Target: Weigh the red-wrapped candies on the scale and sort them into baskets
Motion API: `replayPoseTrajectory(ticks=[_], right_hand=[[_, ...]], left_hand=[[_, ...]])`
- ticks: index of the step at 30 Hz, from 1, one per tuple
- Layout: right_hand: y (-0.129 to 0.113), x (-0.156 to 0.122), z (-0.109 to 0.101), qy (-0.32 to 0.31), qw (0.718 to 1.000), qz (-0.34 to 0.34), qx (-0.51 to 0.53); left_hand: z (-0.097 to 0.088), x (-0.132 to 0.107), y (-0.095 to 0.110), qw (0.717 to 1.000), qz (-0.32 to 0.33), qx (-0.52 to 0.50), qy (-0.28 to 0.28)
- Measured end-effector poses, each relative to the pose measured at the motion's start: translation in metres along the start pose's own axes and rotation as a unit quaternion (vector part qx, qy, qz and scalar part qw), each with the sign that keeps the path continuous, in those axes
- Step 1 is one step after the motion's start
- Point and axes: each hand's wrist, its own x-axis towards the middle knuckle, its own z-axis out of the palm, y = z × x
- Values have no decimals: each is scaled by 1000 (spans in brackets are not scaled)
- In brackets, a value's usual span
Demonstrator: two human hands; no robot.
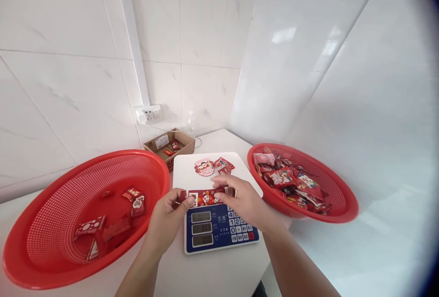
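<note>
A long red snack packet (206,197) with a cartoon figure is stretched level between my hands, just over the front of a digital scale (222,235). My left hand (168,217) pinches its left end between thumb and fingers. At the other end, my right hand (242,201) grips it, thumb on the front face. Behind the hands, a round red-and-white cartoon piece (205,167) and some small red packets (224,165) lie on the scale's white plate (185,175). The scale has a blue panel with three displays and a keypad.
To the left sits a red plastic basket (44,214) with several red packets (115,230). Another red basket (346,201), at right, holds a heap of packets (291,180). Behind are a cardboard box (187,143), a clear bottle (190,123) and a wall socket (150,114).
</note>
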Motion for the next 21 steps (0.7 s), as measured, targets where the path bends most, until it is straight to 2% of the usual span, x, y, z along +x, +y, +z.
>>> replayPoseTrajectory(ticks=[3, 6, 8, 10, 13, 15, 18, 21], right_hand=[[12, 1, 7, 90, 989, 20, 117], [24, -1, 22, 71, 958, 41, 276], [28, -5, 33, 44, 942, 67, 327], [27, -8, 41, 45, 937, 81, 336], [18, -10, 44, 56, 945, 81, 311], [10, -10, 43, 28, 953, 76, 291], [2, -9, 41, -3, 956, 71, 284], [-1, -9, 44, 31, 954, 70, 289]], left_hand=[[2, -2, 0, 999, 3, -47, 24], [4, -1, -4, 996, 1, -86, 40], [5, 0, -6, 995, -7, -96, 23], [5, 0, -6, 996, -19, -92, -14], [4, -2, -3, 993, -32, -71, -87], [3, -4, -2, 990, -39, -53, -128], [4, -5, -4, 987, -43, -37, -150], [7, -5, -7, 987, -43, -51, -148]])
